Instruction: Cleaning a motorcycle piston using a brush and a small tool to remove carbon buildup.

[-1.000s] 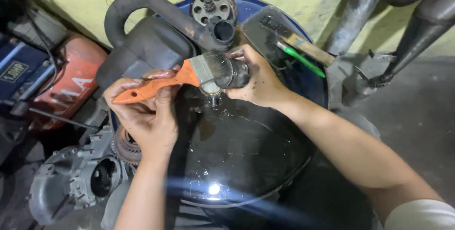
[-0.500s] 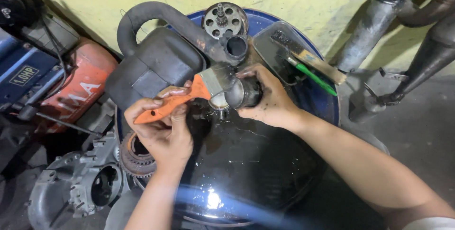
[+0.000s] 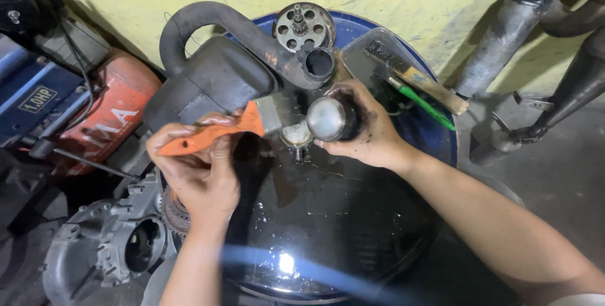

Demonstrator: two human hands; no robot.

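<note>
1. My left hand (image 3: pixel 195 173) has its grip closed round the orange handle of a scraper (image 3: pixel 211 137). The metal blade end points right, toward the part in my other hand.
2. My right hand (image 3: pixel 372 132) has its grip wrapped round a dark, greasy piston (image 3: pixel 328 119), its round, pale crown turned up toward me. The fingers cover the skirt, so I cannot tell its condition.
3. The piston is held in the air just above a wide black basin (image 3: pixel 328 230) of dark, glossy liquid. The basin sits on a blue drum (image 3: pixel 435 136), which serves as the table here.
4. A small pale metal piece (image 3: pixel 296 136) shows between blade and piston. I cannot tell whether it belongs to the piston or to something below it.
5. Step in hand, as I judge it: cleaning deposit off the piston with the scraper, over the basin. The blade tip is near the piston; contact is not clear.
6. The next move calls for a firm hold on the piston, the blade laid flat to the crown, and light strokes so the metal is not gouged.
7. Nearby: a black air-box with a curved hose (image 3: pixel 214 69), a perforated round metal part (image 3: pixel 304 27), and a wire brush (image 3: pixel 416 76) in a clear tray on the drum.
</note>
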